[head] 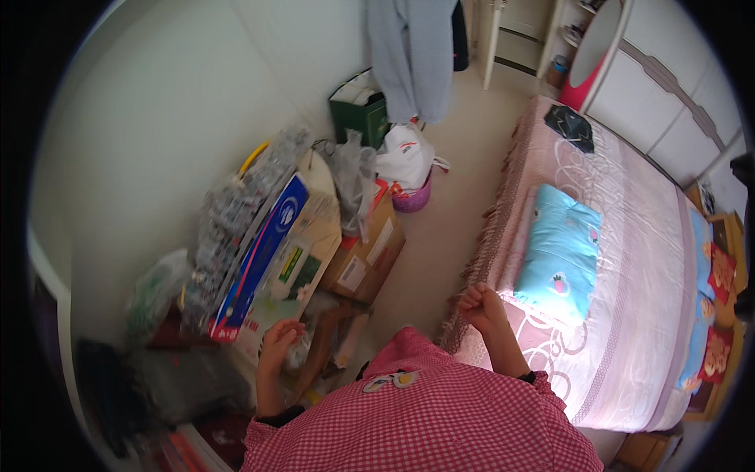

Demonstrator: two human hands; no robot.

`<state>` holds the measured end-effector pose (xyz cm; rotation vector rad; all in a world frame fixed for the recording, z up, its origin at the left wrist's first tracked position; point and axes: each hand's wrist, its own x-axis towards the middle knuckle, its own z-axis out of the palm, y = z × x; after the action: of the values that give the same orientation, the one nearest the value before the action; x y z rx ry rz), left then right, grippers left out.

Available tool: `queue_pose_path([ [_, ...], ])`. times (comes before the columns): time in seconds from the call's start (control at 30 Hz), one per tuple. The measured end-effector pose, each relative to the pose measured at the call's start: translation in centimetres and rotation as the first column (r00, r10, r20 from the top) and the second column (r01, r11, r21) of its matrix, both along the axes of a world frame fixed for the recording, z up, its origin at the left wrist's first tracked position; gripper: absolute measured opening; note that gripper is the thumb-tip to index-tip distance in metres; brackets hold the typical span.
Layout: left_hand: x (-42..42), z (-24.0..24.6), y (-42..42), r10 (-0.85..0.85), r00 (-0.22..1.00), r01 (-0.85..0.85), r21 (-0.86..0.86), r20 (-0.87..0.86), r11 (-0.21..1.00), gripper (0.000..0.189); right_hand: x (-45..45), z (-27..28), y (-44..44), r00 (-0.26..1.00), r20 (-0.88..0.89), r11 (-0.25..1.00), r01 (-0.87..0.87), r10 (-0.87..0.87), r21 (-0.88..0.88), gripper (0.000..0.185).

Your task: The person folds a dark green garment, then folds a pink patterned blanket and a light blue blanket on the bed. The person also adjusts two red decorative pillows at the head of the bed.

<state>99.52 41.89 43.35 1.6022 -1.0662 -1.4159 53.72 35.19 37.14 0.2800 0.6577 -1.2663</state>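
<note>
My left hand is raised in front of the piled boxes and bags, its fingers loosely curled; whether it holds anything small does not show. Near the bed's left edge my right hand is curled, with no object visible in it. Just beyond it, a folded light-blue quilt with strawberry patches lies on the patterned bedspread. A pink checked garment covers my body and upper arms.
Cardboard boxes, clear plastic bags and a blue-edged box crowd the left wall. Beyond stand a purple basket and a green box below hanging grey trousers. A black item lies on the bed's far end.
</note>
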Motion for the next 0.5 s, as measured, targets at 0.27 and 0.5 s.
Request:
queue_pose_path([
  [0.27,-10.1,-2.6,-25.1,-0.279,0.958,0.276,-0.051,-0.061,0.960,0.024,-12.7,-1.5,-10.2,0.944,-0.045,0.944,0.329,-0.328,0.004,0.017],
  [0.5,-28.9,-1.7,-47.8,-0.535,0.837,0.527,-0.095,-0.116,0.845,0.026,-25.0,-0.3,-24.3,0.902,-0.005,0.901,0.430,-0.431,-0.064,0.018],
])
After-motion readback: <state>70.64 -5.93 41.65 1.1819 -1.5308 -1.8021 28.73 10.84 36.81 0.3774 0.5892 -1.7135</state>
